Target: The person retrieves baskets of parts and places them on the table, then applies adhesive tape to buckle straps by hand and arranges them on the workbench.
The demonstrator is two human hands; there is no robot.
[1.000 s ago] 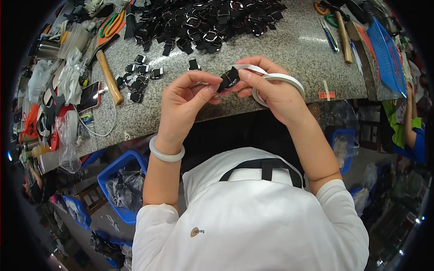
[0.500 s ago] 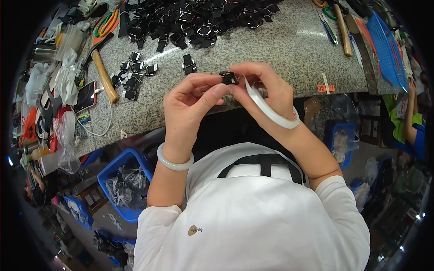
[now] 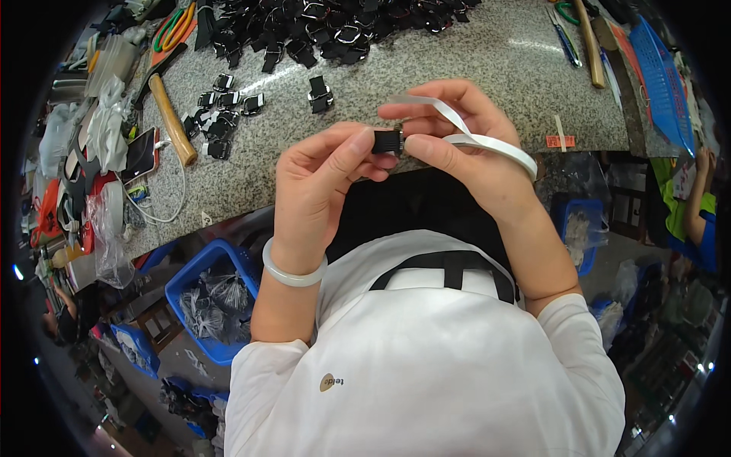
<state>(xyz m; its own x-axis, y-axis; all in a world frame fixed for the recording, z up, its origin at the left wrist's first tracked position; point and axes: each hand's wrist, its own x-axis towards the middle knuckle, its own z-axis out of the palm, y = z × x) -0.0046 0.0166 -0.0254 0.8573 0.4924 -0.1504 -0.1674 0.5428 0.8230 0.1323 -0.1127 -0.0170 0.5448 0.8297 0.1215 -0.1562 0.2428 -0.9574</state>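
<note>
Since ½ sec ago, our right hand [image 3: 483, 164] has spread its upper fingers away from the thumb, & the white tape [image 3: 499, 147] has shifted w/ it: one end now runs up across those fingers, the rest looping round the outer side of the hand. Our black strap [image 3: 387, 142] has turned too, flat side showing, w/ its metal buckle [image 3: 400, 139] toward the right. It's up b/w our two hands, above the desk [image 3: 457, 65] nr its front edge. Left hand [image 3: 316, 171] is closed, pinching the strap b/w thumb & index; we wear a white bangle [image 3: 293, 276] on that wrist. Right thumb tip is at the buckle end; can't tell if the fingers behind grip it. Just beyond, a single buckled strap [image 3: 320, 95] lies on the desk, w/ a small cluster of buckled pcs [image 3: 218, 122] to its left & a big black pile [image 3: 327, 30] at the back. Further left: wooden-handled hammer [image 3: 172, 118], phone [image 3: 141, 156], scissors [image 3: 177, 29]. Far rt: blue basket [image 3: 661, 87]. Below the desk, lower left, a blue bin [image 3: 215, 261] holds bagged stuff.
</note>
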